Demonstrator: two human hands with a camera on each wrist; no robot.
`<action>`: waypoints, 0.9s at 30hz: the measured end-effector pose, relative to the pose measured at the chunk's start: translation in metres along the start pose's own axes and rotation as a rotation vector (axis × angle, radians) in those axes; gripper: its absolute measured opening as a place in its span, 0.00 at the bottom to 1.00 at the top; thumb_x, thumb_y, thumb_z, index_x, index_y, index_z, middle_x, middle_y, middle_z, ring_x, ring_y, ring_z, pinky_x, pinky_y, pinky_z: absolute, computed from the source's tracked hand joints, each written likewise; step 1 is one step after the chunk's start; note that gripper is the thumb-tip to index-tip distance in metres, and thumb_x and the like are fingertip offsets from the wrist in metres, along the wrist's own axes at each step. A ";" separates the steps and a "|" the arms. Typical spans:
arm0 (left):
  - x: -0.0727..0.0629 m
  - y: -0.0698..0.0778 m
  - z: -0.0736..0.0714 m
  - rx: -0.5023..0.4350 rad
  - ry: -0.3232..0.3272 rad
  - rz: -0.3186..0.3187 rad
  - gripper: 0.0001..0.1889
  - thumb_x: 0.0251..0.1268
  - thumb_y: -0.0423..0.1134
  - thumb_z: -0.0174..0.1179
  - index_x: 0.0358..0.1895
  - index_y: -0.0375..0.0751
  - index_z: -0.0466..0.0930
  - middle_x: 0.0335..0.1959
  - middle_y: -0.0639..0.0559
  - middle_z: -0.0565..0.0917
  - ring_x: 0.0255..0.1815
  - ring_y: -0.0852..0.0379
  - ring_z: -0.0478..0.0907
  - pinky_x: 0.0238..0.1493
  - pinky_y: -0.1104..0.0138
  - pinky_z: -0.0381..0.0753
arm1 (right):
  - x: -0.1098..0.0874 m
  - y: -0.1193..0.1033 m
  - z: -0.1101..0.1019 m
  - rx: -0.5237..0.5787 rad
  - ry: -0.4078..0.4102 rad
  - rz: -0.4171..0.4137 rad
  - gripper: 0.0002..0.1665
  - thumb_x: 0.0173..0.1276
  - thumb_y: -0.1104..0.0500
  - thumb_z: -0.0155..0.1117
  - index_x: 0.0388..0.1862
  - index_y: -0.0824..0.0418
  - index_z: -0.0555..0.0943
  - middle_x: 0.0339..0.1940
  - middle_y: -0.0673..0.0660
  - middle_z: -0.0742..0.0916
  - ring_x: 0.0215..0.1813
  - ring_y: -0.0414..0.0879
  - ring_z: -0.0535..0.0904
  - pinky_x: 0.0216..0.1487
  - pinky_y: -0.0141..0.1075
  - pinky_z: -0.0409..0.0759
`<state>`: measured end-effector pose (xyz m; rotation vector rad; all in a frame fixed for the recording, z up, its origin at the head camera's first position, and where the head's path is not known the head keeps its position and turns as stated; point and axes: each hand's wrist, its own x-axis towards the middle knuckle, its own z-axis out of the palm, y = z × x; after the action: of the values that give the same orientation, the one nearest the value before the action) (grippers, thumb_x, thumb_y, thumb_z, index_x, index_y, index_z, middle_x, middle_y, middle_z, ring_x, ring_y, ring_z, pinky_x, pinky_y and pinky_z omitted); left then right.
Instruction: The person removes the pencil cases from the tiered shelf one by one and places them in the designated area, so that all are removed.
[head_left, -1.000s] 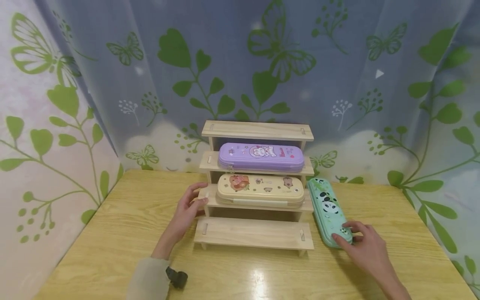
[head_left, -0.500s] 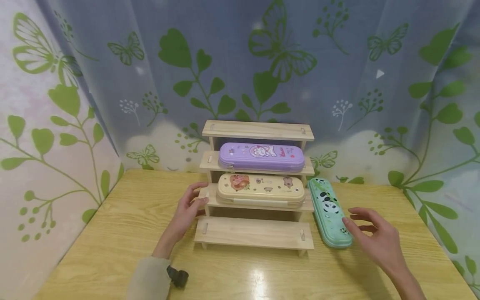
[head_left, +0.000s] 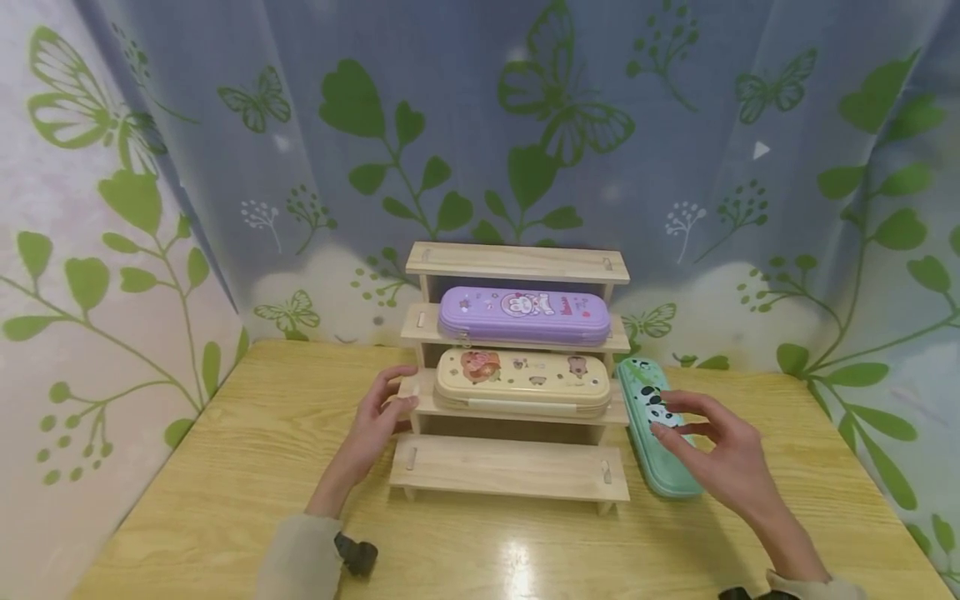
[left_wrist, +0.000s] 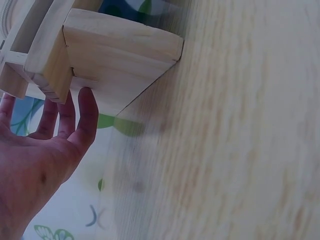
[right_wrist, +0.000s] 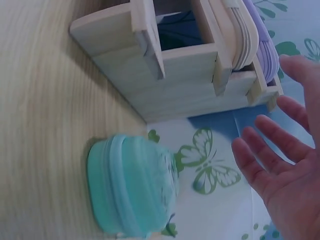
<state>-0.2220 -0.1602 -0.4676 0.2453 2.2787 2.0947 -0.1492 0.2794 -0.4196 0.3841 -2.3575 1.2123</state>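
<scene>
A stepped wooden rack (head_left: 510, 467) stands on the table. My left hand (head_left: 371, 433) holds the left end of its second-lowest shelf, with thumb at the front and fingers behind. A cream pencil case (head_left: 525, 382) lies on that shelf; a purple pencil case (head_left: 525, 315) rests one step higher. Right of the rack, a mint-green pencil case (head_left: 675, 467) with panda pictures lies on the table. My right hand (head_left: 727, 458) hovers over it, covering part of it in the head view. In the right wrist view, the right fingers (right_wrist: 265, 155) are spread apart from the green case (right_wrist: 132, 185).
The bottom shelf and the top shelf (head_left: 517, 261) bear nothing. A wood-grain table (head_left: 225, 467) carries everything. Behind it hangs a blue curtain (head_left: 465, 125) with green leaves and butterflies; more patterned cloth (head_left: 75, 350) borders the left side.
My right hand has let go of the green case's near end, drawn back right, then moved forward and left above its middle. The left hand and the cases have stayed put.
</scene>
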 end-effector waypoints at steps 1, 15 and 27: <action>0.000 0.000 0.000 0.000 0.000 0.000 0.23 0.76 0.35 0.53 0.71 0.47 0.67 0.59 0.40 0.73 0.49 0.56 0.79 0.50 0.57 0.84 | 0.002 -0.001 0.002 0.001 -0.005 0.001 0.23 0.62 0.69 0.75 0.56 0.56 0.84 0.52 0.33 0.84 0.53 0.27 0.81 0.46 0.21 0.81; -0.001 0.000 -0.001 -0.011 -0.009 -0.006 0.23 0.76 0.36 0.53 0.71 0.47 0.67 0.62 0.37 0.72 0.50 0.55 0.78 0.51 0.58 0.83 | 0.027 -0.011 0.030 0.034 -0.061 -0.036 0.25 0.63 0.67 0.74 0.60 0.59 0.82 0.53 0.43 0.85 0.55 0.27 0.79 0.51 0.23 0.80; 0.001 -0.002 -0.001 -0.014 -0.007 0.001 0.23 0.75 0.35 0.53 0.71 0.48 0.67 0.60 0.40 0.73 0.50 0.54 0.78 0.49 0.59 0.84 | 0.035 -0.014 0.043 0.010 -0.110 -0.057 0.27 0.65 0.64 0.73 0.63 0.59 0.80 0.58 0.58 0.86 0.58 0.33 0.78 0.53 0.26 0.80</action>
<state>-0.2229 -0.1613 -0.4690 0.2526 2.2591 2.1063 -0.1850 0.2352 -0.4136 0.5308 -2.4160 1.2057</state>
